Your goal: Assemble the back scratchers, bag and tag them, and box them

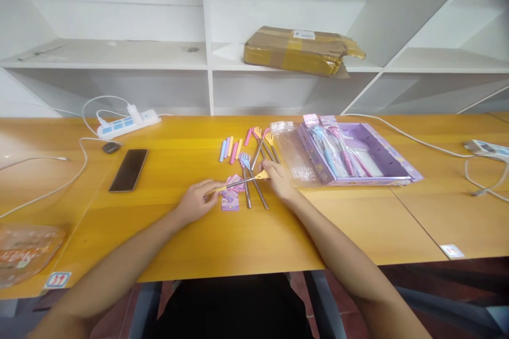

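A back scratcher (239, 183) with a metal rod and yellow claw is held level between my hands. My left hand (198, 199) is closed around its yellow handle end, and my right hand (279, 179) grips it by the claw head (262, 174). Just beyond the rod lie blue-clawed scratchers (245, 160), and farther back are yellow-clawed scratchers (270, 139). Loose coloured handles (234, 152) in pink, blue, purple and yellow lie in a row behind. Small purple cards (230, 202) are beneath and beside the left end of the rod.
To the right, a purple display box (385, 143) holds bagged scratchers (338, 151), with clear plastic bags (292, 156) beside it. On the left are a phone (128, 170), a power strip (129, 123) with cables, and a plastic pouch (27, 251). A taped carton (298, 50) sits on the shelf.
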Available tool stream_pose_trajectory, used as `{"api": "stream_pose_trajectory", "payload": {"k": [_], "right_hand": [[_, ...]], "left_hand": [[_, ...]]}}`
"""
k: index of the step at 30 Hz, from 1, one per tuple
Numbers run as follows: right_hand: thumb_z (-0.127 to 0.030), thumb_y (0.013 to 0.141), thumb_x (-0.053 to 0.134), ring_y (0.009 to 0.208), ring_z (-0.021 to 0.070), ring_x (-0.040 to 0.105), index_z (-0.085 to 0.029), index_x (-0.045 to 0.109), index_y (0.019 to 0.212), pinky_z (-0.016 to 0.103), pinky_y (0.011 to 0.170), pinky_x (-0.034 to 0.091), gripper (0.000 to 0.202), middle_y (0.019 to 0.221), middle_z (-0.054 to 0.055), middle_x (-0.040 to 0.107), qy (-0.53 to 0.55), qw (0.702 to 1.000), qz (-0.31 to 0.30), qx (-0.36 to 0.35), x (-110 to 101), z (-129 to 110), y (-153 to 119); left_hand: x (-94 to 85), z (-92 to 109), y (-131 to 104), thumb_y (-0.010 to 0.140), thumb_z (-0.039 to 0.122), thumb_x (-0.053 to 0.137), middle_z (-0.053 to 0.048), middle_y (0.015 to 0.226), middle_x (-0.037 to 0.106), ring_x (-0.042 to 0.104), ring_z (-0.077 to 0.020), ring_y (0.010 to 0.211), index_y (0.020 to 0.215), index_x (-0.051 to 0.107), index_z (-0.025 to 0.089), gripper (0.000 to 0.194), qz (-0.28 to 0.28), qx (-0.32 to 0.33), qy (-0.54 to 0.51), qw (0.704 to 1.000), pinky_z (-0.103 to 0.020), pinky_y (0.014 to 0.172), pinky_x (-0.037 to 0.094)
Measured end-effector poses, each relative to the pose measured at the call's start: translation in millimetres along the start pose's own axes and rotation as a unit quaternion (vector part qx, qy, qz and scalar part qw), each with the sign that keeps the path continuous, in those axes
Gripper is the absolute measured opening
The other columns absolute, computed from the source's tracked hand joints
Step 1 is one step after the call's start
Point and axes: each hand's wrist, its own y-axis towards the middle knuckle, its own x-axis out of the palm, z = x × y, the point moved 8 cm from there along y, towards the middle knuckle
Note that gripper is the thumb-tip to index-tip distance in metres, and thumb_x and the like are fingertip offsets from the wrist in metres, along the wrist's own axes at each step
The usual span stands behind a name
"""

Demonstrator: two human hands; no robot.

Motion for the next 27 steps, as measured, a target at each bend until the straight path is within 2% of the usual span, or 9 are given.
{"api": "stream_pose_trajectory", "payload": {"k": [6,19,24,27], "right_hand": [[-0.07,0.103,0.043,0.066,0.0182,0.048,-0.023,0.056,0.077,0.031,0.064,0.042,0.055,0.066,-0.001,0.05,-0.038,0.999,-0.011,-0.01,9,1,0],[-0.074,0.104,0.037,0.073,0.0193,0.049,-0.024,0.053,0.079,0.033,0.073,0.042,0.058,0.074,0.0,0.052,-0.055,0.998,-0.022,-0.026,22,3,-7],[-0.074,0.103,0.039,0.069,0.0183,0.046,-0.024,0.05,0.076,0.032,0.068,0.041,0.058,0.07,-0.001,0.049,-0.046,0.998,-0.026,-0.024,29,6,-9],[-0.071,0.104,0.039,0.068,0.0178,0.045,-0.024,0.05,0.076,0.032,0.067,0.04,0.056,0.069,-0.001,0.047,-0.036,0.999,-0.02,-0.034,32,-4,-9]], "left_hand": [[-3.0,2,-2,0.102,0.017,0.055,-0.007,0.116,0.08,0.074,-0.017,0.095,0.129,0.075,0.023,0.034,0.035,0.024,0.0,0.999,-0.029,0.086,0.059],[-3.2,2,-3,0.097,0.013,0.057,-0.007,0.111,0.081,0.076,-0.017,0.093,0.125,0.077,0.021,0.035,0.04,0.016,-0.021,0.999,-0.026,0.08,0.06],[-1.6,3,-3,0.096,0.012,0.058,-0.007,0.107,0.08,0.075,-0.0165,0.09,0.125,0.078,0.02,0.036,0.045,0.03,-0.021,0.998,-0.026,0.08,0.059],[-1.8,5,-2,0.096,0.012,0.059,-0.007,0.107,0.08,0.076,-0.0164,0.089,0.124,0.078,0.02,0.035,0.053,0.032,-0.028,0.998,-0.026,0.078,0.06]]}}
